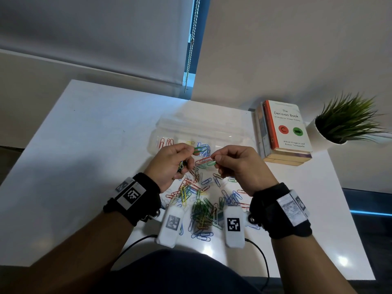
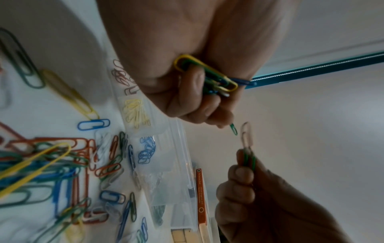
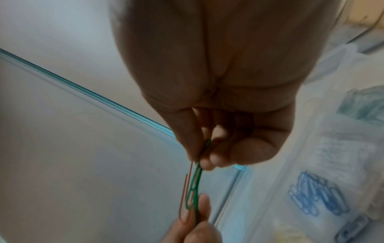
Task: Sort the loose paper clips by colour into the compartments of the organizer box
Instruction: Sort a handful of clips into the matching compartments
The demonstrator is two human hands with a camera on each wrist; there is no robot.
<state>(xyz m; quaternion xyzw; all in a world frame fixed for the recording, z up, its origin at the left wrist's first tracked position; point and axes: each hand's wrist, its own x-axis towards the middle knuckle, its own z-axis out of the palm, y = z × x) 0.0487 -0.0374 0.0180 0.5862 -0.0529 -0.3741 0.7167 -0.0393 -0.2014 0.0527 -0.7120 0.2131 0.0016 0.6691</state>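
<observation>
Loose paper clips (image 1: 201,200) of mixed colours lie piled on the white table (image 1: 84,145) below both raised hands. My left hand (image 1: 192,152) pinches a green clip (image 1: 199,150) and grips a yellow, green and blue bunch (image 2: 205,77) in its curled fingers. My right hand (image 1: 215,160) pinches a red clip (image 3: 186,197) and a green clip (image 3: 195,185) together, their ends close to my left fingertips (image 3: 202,207). The clear organizer box (image 1: 233,132) lies open behind the hands. It holds red clips (image 1: 165,143), yellow clips (image 2: 135,111) and blue clips (image 2: 147,151) in separate compartments.
A stack of books (image 1: 284,132) stands right of the box, with a potted plant (image 1: 343,124) beyond it. A blind's bead chain (image 1: 192,43) hangs at the back. Two white camera pods (image 1: 171,223) (image 1: 233,225) with cables hang over the near pile.
</observation>
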